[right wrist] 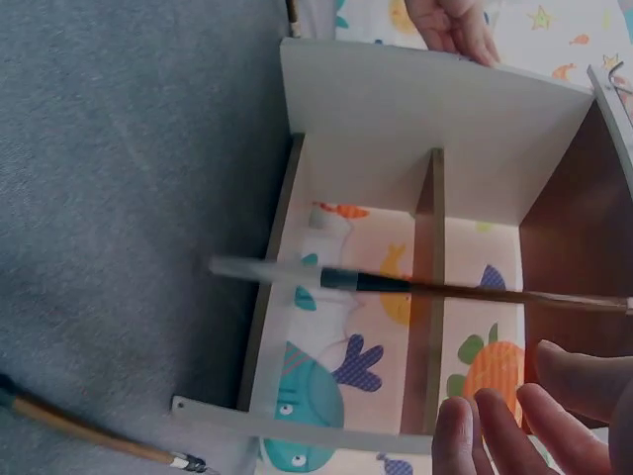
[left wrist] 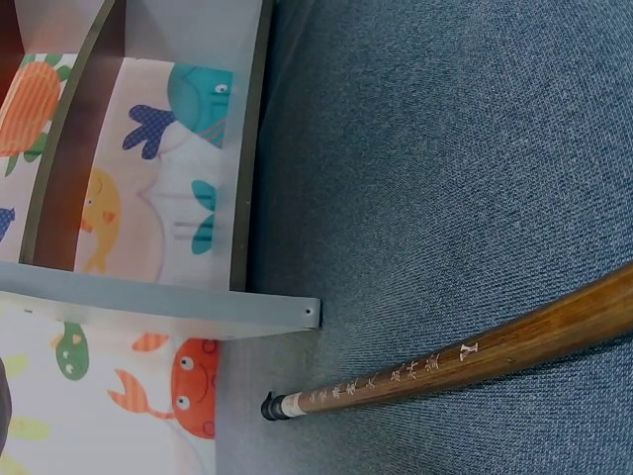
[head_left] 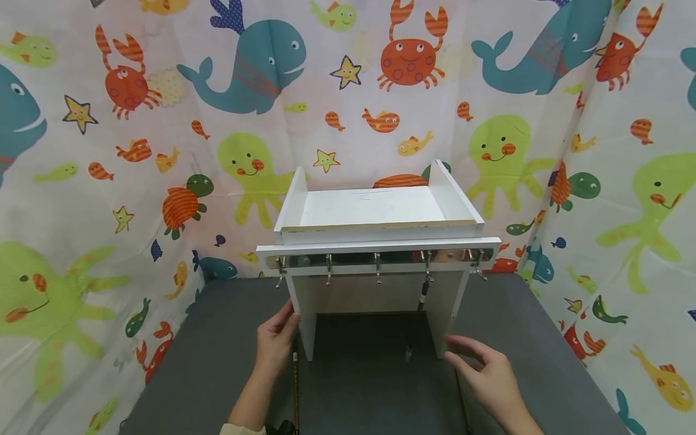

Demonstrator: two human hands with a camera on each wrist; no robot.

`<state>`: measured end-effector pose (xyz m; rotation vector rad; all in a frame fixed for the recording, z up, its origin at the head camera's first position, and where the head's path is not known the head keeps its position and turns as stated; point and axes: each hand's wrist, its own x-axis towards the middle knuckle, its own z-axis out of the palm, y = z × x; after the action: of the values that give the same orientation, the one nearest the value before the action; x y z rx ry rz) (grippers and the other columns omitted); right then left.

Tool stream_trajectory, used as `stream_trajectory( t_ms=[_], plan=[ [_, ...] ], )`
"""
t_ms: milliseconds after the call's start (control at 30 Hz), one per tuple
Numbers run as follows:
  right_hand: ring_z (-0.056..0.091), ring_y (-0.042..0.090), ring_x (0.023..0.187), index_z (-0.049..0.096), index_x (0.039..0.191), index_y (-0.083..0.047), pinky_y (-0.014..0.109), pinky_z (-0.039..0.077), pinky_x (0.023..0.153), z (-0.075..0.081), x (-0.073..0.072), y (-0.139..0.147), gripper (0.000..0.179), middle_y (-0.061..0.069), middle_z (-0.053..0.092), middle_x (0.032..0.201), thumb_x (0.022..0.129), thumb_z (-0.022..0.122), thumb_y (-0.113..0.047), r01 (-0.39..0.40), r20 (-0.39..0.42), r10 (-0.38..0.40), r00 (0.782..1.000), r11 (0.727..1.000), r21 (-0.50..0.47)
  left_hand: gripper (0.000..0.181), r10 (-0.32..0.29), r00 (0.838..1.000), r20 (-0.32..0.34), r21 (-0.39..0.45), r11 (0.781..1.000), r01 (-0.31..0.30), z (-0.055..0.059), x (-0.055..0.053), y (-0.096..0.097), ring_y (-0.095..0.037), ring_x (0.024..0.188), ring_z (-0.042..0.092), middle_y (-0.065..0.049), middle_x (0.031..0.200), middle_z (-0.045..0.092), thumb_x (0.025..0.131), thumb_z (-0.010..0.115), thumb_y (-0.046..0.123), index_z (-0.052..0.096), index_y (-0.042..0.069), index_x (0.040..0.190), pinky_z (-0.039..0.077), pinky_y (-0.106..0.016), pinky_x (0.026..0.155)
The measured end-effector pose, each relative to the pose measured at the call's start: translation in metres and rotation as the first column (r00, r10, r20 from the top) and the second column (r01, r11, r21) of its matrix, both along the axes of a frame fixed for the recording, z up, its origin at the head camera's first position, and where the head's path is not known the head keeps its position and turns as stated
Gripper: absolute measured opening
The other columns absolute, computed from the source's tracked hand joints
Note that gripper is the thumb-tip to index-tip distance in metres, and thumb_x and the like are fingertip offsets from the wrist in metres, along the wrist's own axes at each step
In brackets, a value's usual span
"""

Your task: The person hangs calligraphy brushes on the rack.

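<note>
A white wooden rack [head_left: 367, 232] with a shelf on top and a row of metal hooks stands on the grey surface. From one hook right of centre hangs a calligraphy brush [right wrist: 386, 283], its pale bristles blurred. My left hand [head_left: 277, 335] rests its fingertips against the outer side of the rack's left panel. Beside the lower right panel is my right hand [head_left: 486, 371], thumb and fingers apart and loosely bent, holding nothing. In the left wrist view the left hand is almost wholly out of sight.
A wooden-handled brush [left wrist: 425, 371] with pale lettering lies to the rack's left. Another brush [right wrist: 94, 435] lies to its right. A dark object [head_left: 281, 428] shows at the bottom edge. Behind hangs a curtain [head_left: 348, 133] printed with sea animals.
</note>
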<state>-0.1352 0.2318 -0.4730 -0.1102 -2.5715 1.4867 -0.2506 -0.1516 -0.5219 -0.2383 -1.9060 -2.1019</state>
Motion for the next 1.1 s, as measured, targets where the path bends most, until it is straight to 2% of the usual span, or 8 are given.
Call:
stream_trajectory(
  t_ms=[233, 400, 567, 800, 967, 1100],
  plan=[
    [0.066, 0.009, 0.098, 0.067, 0.114, -0.019, 0.025, 0.056, 0.079, -0.007, 0.000, 0.009, 0.034, 0.003, 0.069, 0.112, 0.084, 0.071, -0.034, 0.015, 0.048, -0.013, 0.999, 0.999, -0.033, 0.042, 0.002, 1.000, 0.018, -0.016, 1.000, -0.002, 0.001, 0.000, 0.000, -0.002, 0.117, 0.056, 0.001, 0.131, 0.058, 0.091, 0.063, 0.015, 0.055, 0.006, 0.132, 0.048, -0.016, 0.092],
    [0.066, 0.004, 0.094, 0.066, 0.117, -0.014, 0.024, 0.056, 0.079, -0.027, -0.007, 0.023, 0.039, 0.007, 0.069, 0.115, 0.082, 0.074, -0.030, 0.047, 0.112, -0.042, 0.993, 0.998, -0.037, 0.043, -0.005, 1.000, 0.013, -0.009, 1.000, 0.005, 0.002, -0.001, 0.003, -0.002, 0.117, 0.056, -0.003, 0.132, 0.057, 0.091, 0.063, 0.015, 0.055, 0.005, 0.132, 0.047, -0.016, 0.093],
    [0.067, 0.007, 0.093, 0.065, 0.119, -0.010, 0.024, 0.056, 0.076, -0.048, -0.015, 0.034, 0.048, 0.010, 0.069, 0.115, 0.078, 0.076, -0.034, 0.091, 0.208, -0.082, 0.975, 0.995, -0.035, 0.041, 0.018, 1.000, 0.023, 0.016, 1.000, -0.018, 0.001, -0.001, 0.002, -0.002, 0.115, 0.058, 0.000, 0.127, 0.061, 0.090, 0.065, 0.015, 0.058, 0.005, 0.129, 0.048, -0.017, 0.092],
    [0.069, 0.017, 0.093, 0.064, 0.118, -0.001, 0.030, 0.057, 0.073, -0.067, -0.018, 0.043, 0.052, 0.014, 0.070, 0.109, 0.078, 0.078, -0.031, 0.145, 0.248, -0.128, 0.960, 0.988, -0.050, 0.043, 0.016, 0.999, 0.041, 0.012, 1.000, -0.016, 0.001, 0.000, 0.001, 0.000, 0.115, 0.057, 0.004, 0.127, 0.061, 0.090, 0.064, 0.014, 0.056, 0.005, 0.131, 0.047, -0.016, 0.092],
    [0.069, 0.022, 0.089, 0.063, 0.117, 0.002, 0.035, 0.056, 0.069, -0.079, -0.019, 0.047, 0.051, 0.013, 0.073, 0.101, 0.078, 0.079, -0.027, 0.191, 0.318, -0.171, 0.932, 0.981, -0.033, 0.042, 0.008, 0.999, 0.035, 0.025, 1.000, -0.008, 0.000, 0.000, 0.001, 0.001, 0.114, 0.057, 0.009, 0.125, 0.062, 0.091, 0.063, 0.011, 0.055, 0.004, 0.131, 0.047, -0.016, 0.092],
    [0.069, 0.021, 0.084, 0.064, 0.115, 0.002, 0.035, 0.056, 0.064, -0.088, -0.020, 0.048, 0.046, 0.010, 0.073, 0.096, 0.078, 0.078, -0.021, 0.200, 0.356, -0.191, 0.915, 0.980, 0.013, 0.042, 0.004, 1.000, 0.024, 0.008, 1.000, -0.004, -0.001, 0.000, 0.000, 0.000, 0.114, 0.058, 0.008, 0.125, 0.062, 0.090, 0.064, 0.013, 0.056, 0.004, 0.131, 0.048, -0.016, 0.091]
  ],
)
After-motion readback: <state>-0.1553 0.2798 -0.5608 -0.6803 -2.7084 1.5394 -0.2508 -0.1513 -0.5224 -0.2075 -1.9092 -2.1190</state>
